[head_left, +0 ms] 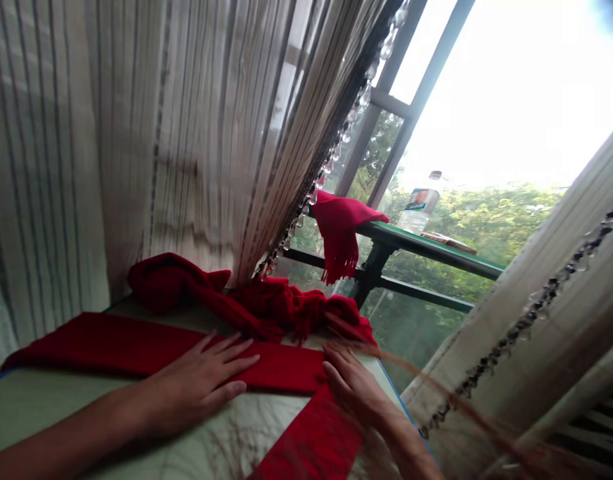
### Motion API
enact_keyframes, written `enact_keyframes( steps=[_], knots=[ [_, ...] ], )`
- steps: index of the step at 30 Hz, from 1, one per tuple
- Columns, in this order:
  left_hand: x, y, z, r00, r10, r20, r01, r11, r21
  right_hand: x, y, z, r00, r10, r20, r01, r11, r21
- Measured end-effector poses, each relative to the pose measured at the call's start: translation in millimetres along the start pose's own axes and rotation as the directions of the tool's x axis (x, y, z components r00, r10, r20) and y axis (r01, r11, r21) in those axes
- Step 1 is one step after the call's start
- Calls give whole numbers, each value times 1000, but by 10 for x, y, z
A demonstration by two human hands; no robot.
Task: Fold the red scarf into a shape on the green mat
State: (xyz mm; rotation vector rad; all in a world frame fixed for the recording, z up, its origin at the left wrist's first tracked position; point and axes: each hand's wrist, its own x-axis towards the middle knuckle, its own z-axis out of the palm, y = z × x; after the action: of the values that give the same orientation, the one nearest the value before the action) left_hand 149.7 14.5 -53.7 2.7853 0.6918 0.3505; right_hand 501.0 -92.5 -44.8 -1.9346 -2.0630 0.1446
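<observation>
A red scarf (pixel 131 341) lies as a long flat strip across a pale table. At its right end it turns at a corner, and a lower strip runs toward me. My left hand (pixel 206 377) rests palm down on the strip's middle, fingers spread and thumb at its near edge. My right hand (pixel 350 379) lies over the corner at the right, fingers extended on the cloth and partly blurred. Just behind the strip is a bunched heap of red fringed cloth (pixel 281 307), apart from both hands.
The pale table (pixel 186 443) has a blue edge. Sheer striped curtains (pixel 186 100) with bead trim hang behind and at right. On the green window rail (pixel 436 247) are a fringed red cloth (pixel 339 233), a plastic bottle (pixel 419 205) and a flat item (pixel 449 241). Blurred hair strands cross the foreground.
</observation>
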Motion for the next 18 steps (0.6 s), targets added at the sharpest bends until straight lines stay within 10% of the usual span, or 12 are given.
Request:
enact_keyframes(
  steps=[18],
  knots=[
    [-59,251,-188,997,-62,48,64,997,-49,-39,222,-20,982,-4,-186,15,998,58]
  ],
)
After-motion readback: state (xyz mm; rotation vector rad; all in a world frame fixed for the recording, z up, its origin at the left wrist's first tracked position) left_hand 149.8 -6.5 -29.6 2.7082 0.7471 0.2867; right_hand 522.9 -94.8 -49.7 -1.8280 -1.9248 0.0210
